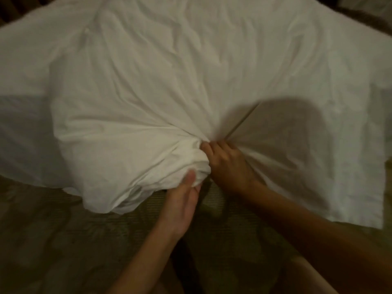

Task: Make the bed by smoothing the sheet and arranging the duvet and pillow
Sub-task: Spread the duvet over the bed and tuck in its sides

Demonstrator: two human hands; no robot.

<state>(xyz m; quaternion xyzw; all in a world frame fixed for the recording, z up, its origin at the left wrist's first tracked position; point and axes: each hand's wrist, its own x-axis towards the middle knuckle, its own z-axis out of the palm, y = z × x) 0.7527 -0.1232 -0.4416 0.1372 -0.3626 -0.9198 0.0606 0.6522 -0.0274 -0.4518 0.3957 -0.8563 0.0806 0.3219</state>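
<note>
The left hand [183, 200] was seen palm-up at the near edge of the bedding, its fingers curled up into a bunched white fold, with the thumb pressed on top; the fold was gripped. The right hand [228, 166] was closed knuckles-up just beside it, and the fabric was pinched where creases met; how much was held under the fingers could not be told. Both forearms were stretched forward from the bottom of the view, the right one in shadow.

From the two hands, wrinkles were fanned outward across the white duvet [148, 85], which was spread over most of the bed and gathered into a thick roll at the left hand. To the right, a flatter white sheet [318, 166] was laid, with a dark shadow cast on it. Below the bedding, a patterned olive mattress cover [53, 230] was left exposed.
</note>
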